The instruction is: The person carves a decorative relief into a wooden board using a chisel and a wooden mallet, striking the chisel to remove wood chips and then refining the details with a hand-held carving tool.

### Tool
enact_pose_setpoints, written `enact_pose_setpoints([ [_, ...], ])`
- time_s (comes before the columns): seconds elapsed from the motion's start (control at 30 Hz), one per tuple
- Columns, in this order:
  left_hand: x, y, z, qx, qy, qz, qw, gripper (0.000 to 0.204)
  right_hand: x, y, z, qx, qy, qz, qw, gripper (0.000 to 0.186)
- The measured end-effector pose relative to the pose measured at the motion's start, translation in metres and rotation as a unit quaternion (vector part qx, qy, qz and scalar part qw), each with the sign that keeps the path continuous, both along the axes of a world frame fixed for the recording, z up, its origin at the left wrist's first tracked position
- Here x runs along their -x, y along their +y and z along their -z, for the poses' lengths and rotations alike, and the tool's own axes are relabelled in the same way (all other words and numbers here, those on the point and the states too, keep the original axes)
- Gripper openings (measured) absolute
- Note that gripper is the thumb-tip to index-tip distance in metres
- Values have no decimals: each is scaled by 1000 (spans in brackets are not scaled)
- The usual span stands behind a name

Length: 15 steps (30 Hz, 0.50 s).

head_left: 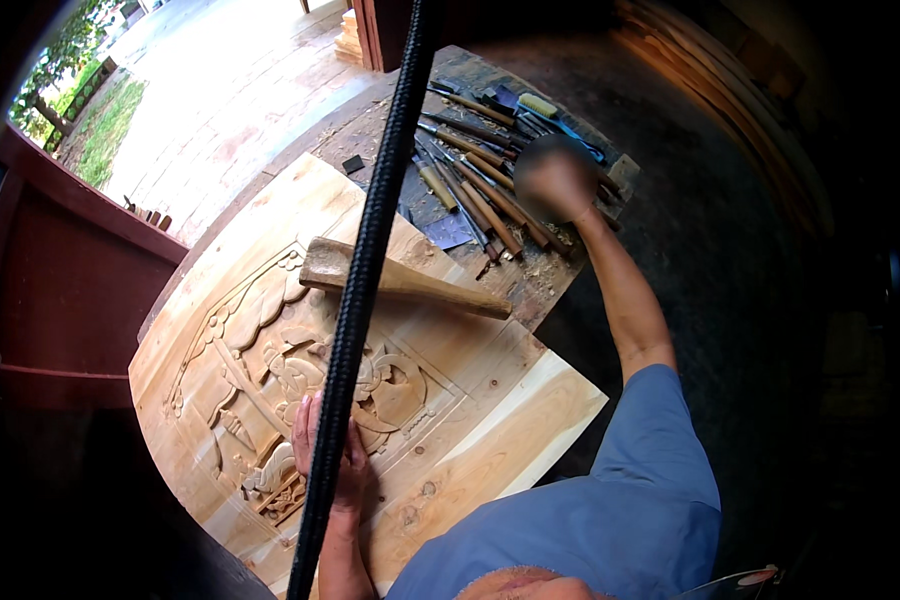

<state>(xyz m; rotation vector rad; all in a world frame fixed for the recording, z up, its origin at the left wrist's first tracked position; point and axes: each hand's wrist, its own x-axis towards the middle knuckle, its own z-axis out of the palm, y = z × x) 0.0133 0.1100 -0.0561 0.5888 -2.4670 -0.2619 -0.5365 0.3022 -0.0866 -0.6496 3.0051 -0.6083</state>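
Note:
A large pale wooden panel (pixel 452 425) with a carved relief lies before me. On the relief rests my left hand (pixel 348 480), its visible fingers stretched out flat; a black cable hides part of it. At the far right, my right hand (pixel 558 180) reaches over a pile of carving chisels (pixel 490 205) with wooden handles. That hand is blurred, so its fingers and anything in them cannot be made out. Across the panel's upper part lies a wooden mallet (pixel 425 285), its handle pointing right.
A thick black braided cable (pixel 370 240) crosses the view. Beside the chisels lies a brush (pixel 537 105) with pale bristles. Wood chips litter the workbench (pixel 545 285). A dark red door panel (pixel 80 290) stands at left, and boards (pixel 730 100) lean at the far right.

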Motion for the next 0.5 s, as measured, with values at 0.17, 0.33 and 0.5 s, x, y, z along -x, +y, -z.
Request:
enact_pose_setpoints([
  [0.17, 1, 2, 1, -8, 1, 3, 1000, 25, -3, 7, 3, 31, -22, -8, 999, 24],
  [0.33, -3, -2, 4, 9, -11, 11, 1000, 38, -11, 8, -9, 11, 100, 26, 995, 21],
  [0.5, -2, 0, 2, -6, 2, 2, 1000, 27, -7, 7, -5, -92, 139, 0, 986, 19],
])
